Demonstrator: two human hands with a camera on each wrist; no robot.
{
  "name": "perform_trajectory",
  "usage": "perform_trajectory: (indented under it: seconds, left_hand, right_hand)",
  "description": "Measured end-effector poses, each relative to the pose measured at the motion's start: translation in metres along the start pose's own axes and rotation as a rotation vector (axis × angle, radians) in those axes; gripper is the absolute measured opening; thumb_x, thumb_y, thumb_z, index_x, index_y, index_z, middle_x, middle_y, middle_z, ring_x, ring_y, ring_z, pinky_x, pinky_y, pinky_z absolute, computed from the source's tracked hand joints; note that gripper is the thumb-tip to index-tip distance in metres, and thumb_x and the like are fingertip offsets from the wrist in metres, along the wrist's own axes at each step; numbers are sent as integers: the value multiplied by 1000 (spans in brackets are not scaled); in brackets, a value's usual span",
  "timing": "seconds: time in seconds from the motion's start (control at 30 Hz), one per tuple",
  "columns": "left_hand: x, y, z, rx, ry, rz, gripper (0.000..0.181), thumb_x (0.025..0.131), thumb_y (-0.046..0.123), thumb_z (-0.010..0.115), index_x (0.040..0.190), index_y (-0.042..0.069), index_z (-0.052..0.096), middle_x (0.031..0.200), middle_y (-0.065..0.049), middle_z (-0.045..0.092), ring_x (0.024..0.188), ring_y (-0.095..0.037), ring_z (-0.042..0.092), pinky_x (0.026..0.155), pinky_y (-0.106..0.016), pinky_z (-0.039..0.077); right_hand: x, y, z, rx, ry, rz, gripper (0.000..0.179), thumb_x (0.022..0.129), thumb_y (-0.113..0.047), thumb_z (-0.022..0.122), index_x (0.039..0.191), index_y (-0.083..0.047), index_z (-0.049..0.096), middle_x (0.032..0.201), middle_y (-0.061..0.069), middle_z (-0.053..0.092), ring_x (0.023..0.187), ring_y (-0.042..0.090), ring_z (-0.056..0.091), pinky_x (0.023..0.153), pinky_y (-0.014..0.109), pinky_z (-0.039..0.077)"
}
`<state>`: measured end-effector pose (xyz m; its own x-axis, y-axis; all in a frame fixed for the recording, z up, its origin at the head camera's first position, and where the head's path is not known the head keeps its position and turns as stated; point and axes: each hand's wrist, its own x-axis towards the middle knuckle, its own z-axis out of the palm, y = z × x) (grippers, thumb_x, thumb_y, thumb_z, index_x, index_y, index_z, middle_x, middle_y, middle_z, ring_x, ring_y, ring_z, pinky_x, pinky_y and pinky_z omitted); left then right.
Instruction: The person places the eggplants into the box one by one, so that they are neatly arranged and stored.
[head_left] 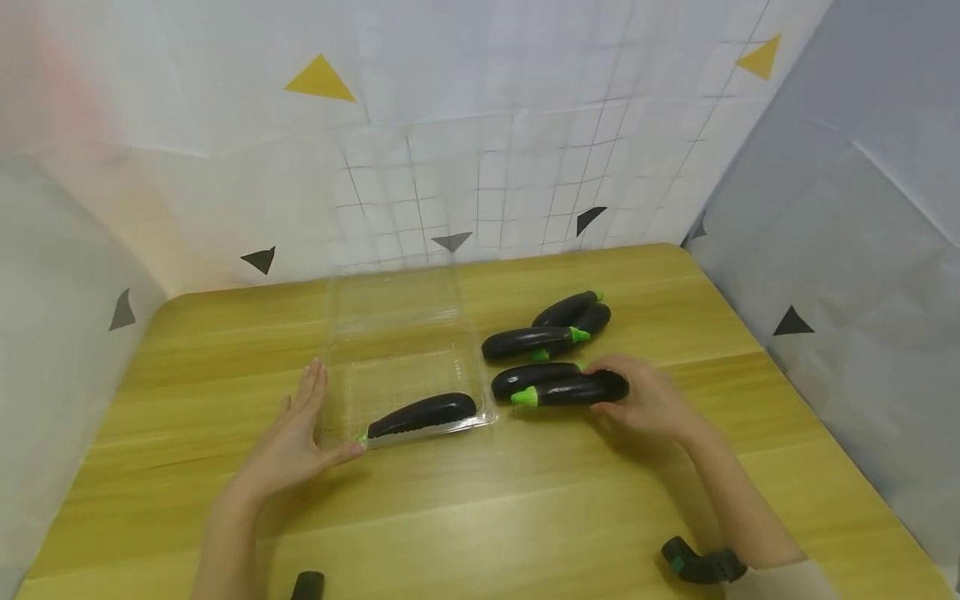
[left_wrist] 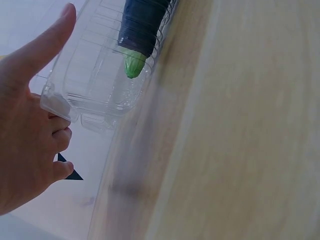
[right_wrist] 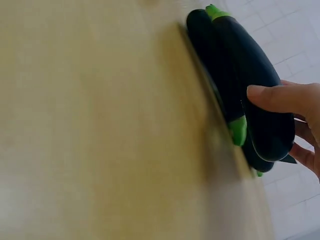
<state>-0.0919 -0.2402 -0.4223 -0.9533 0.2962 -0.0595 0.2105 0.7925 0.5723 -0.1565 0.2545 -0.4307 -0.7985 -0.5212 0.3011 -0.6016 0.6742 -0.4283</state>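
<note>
My right hand [head_left: 648, 400] pinches the thick end of a dark eggplant [head_left: 570, 390] between thumb and fingers, its green stem pointing left. In the right wrist view the held eggplant [right_wrist: 257, 85] overlaps another eggplant [right_wrist: 212, 60] behind it. A clear plastic clamshell box [head_left: 401, 371] lies with its lid folded back, one eggplant [head_left: 423, 414] along its front wall. At the box's left front corner is my left hand [head_left: 288, 442], thumb by the front edge and straight fingers along the left side. The left wrist view shows this thumb beside the clear wall [left_wrist: 85, 100].
Behind the right hand, several more eggplants [head_left: 528, 342] lie in a loose heap right of the box. The wooden table [head_left: 465, 517] meets white walls [head_left: 247, 183] marked with dark and yellow triangles. Black wrist mounts [head_left: 701, 565] show near the front.
</note>
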Motion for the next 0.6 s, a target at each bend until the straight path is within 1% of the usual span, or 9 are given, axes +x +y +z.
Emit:
perform_trajectory:
  seconds: [0.1,0.23,0.37,0.47,0.6]
  left_hand:
    - [0,1,-1,-2,5,4,120,80,55,72,152,4,-10,158,-5,-21,145,-29,-14,112,-61,-2]
    - [1,1,-2,-5,2,3,120,80,56,71,152,4,-10,157,-5,-21,145,-28,-15,112,-61,-3]
    - [0,0,-2,0,-3,-2,120,80,56,71,152,3,-9,157,-5,-21,145,-27,-15,113,-60,-3]
    - [0,0,-1,-1,-4,-5,121,80,55,72,152,4,-10,158,-5,-21,145,-27,-14,113,-60,-3]
    - [0,1,-1,-4,-6,-10,121,79,56,72,152,6,-12,157,-4,-22,145,-28,-14,113,-60,-3]
  right_hand:
    - [4,-4,-7,20,37,3,50,64,-10,88,109,-14,67,109,0,68,102,20,62,86,40,50]
    - [7,-13,-15,-3,68,-17,52,64,-11,88,111,-15,66,109,-2,67,102,19,62,86,39,49]
    - [12,-25,-20,-17,76,-19,53,65,-13,88,113,-17,66,111,-4,66,104,19,61,86,41,50]
    - [17,-35,-22,-10,74,-25,53,67,-14,87,115,-18,65,113,-3,66,107,20,60,88,43,50]
    - [25,-46,-22,-9,77,-67,54,66,-14,87,115,-18,64,114,-2,65,107,21,60,88,43,50]
